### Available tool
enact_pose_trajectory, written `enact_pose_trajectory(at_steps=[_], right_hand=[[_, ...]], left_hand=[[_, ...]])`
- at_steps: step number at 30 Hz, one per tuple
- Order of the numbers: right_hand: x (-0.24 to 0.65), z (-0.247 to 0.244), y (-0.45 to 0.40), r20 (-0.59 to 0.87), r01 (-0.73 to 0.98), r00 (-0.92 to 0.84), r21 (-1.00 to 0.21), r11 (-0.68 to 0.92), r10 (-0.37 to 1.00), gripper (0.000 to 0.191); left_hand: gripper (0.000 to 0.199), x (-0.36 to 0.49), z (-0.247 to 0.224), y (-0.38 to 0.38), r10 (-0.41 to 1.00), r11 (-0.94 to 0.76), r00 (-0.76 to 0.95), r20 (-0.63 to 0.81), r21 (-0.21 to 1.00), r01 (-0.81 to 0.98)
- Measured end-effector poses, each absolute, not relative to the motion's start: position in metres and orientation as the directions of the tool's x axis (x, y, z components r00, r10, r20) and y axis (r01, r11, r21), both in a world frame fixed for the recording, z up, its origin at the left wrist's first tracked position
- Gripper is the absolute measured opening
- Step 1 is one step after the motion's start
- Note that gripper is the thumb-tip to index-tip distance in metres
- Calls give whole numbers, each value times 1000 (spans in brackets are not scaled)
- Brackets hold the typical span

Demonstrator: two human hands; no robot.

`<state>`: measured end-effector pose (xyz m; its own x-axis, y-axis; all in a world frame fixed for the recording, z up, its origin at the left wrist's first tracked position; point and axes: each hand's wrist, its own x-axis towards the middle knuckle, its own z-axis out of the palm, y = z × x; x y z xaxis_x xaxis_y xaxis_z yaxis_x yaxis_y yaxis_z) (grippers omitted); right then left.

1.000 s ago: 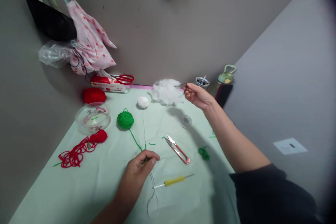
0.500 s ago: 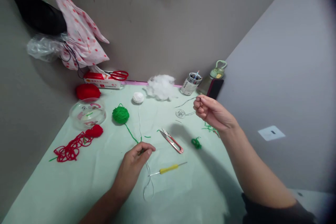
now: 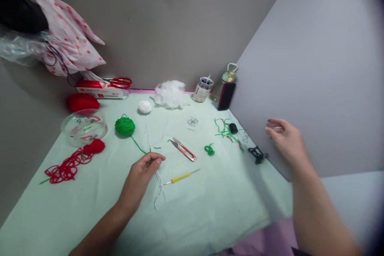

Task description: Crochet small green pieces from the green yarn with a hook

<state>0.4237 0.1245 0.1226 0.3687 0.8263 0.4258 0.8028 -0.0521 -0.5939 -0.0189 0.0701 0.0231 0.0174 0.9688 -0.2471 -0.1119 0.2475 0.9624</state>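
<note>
head: right hand (image 3: 286,140) (half-curled) farther right

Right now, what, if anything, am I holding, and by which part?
The left hand seems to pinch green yarn and white yarn by their strands; exact spot hidden. The right hand looks empty.

This is a craft corner: green yarn ball (image 3: 125,127), snips (image 3: 189,154) and white fluff (image 3: 171,95) share the table (image 3: 198,212)
</note>
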Motion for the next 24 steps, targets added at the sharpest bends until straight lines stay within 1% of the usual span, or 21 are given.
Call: enact_pose_trajectory(at_steps=[3, 6, 8, 10, 11, 13, 14, 16, 18, 20, 22, 24], right_hand=[[423, 116, 110, 408, 785, 431, -610, -111, 805, 23], [398, 110, 98, 350, 777, 370, -624, -80, 861, 27], [371, 104, 91, 314, 813, 174, -581, 44, 933, 27], [341, 94, 85, 264, 841, -125, -483, 243, 956, 21], [325, 88, 82, 225, 841, -251, -430, 328, 941, 19], [295, 75, 75, 120, 813, -456, -347, 467, 882, 21], [282, 68, 72, 71, 793, -532, -307, 526, 844, 23], [258, 57, 66, 20, 749, -633, -235, 619, 774, 27], [241, 48, 60, -23, 699, -707, -177, 693, 707, 31], [229, 44, 57, -73, 677, -734, -155, 720, 675, 31], [224, 43, 57, -108, 679, -733, -148, 719, 671, 30], [224, 44, 60, -119, 698, -715, -148, 700, 689, 28]], left_hand=[[23, -18, 20, 70, 964, 264, 20, -266, 944, -199], [26, -18, 22, 71, 957, 289, 58, -284, 912, -292], [26, -19, 23, 74, 948, 315, 94, -305, 847, -428], [23, -20, 24, 76, 939, 331, 116, -322, 766, -550], [21, -21, 24, 77, 938, 333, 119, -327, 744, -580], [22, -22, 25, 77, 938, 331, 121, -325, 735, -592], [24, -21, 26, 76, 940, 331, 130, -317, 741, -584], [28, -20, 30, 71, 944, 330, 178, -278, 765, -554], [32, -18, 35, 65, 946, 314, 236, -221, 806, -501], [34, -16, 40, 60, 935, 313, 310, -173, 814, -490], [37, -16, 44, 57, 921, 341, 354, -164, 780, -526], [43, -17, 48, 58, 919, 356, 360, -160, 729, -585]])
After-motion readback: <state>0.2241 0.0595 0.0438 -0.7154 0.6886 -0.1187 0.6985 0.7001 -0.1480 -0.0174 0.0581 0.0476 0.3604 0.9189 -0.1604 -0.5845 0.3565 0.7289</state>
